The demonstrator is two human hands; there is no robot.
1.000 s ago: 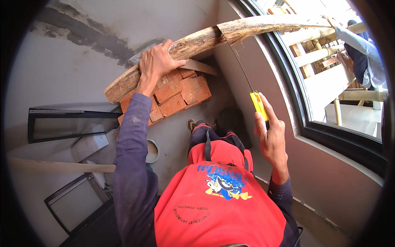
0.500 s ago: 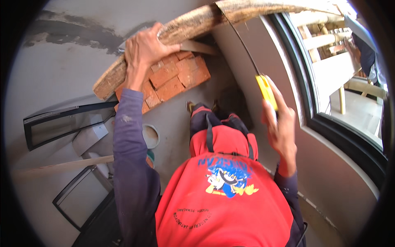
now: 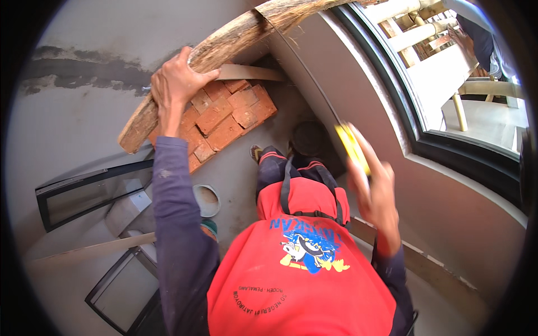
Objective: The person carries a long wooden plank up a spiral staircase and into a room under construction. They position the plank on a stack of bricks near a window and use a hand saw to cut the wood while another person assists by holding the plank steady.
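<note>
A rough wooden plank (image 3: 232, 40) runs aslant across the top, from the left wall past the window side. My left hand (image 3: 178, 81) is closed over its lower-left part, thumb along the near edge. My right hand (image 3: 374, 182) grips the yellow handle (image 3: 353, 147) of a handsaw. The saw's thin dark blade (image 3: 305, 70), seen nearly edge-on, reaches up to the plank and meets it to the right of my left hand. How deep the blade sits in the wood I cannot tell.
Below the plank lie stacked red bricks (image 3: 224, 115). A round bucket (image 3: 207, 200) and black-framed panels (image 3: 92, 190) stand at left. To the right is a black window frame (image 3: 414, 120); beyond it are bamboo poles (image 3: 414, 39) and another person's arm (image 3: 476, 39).
My right hand has drawn the saw handle down and slightly left, toward me. My left hand keeps its hold on the plank. The whole view has shifted a little.
</note>
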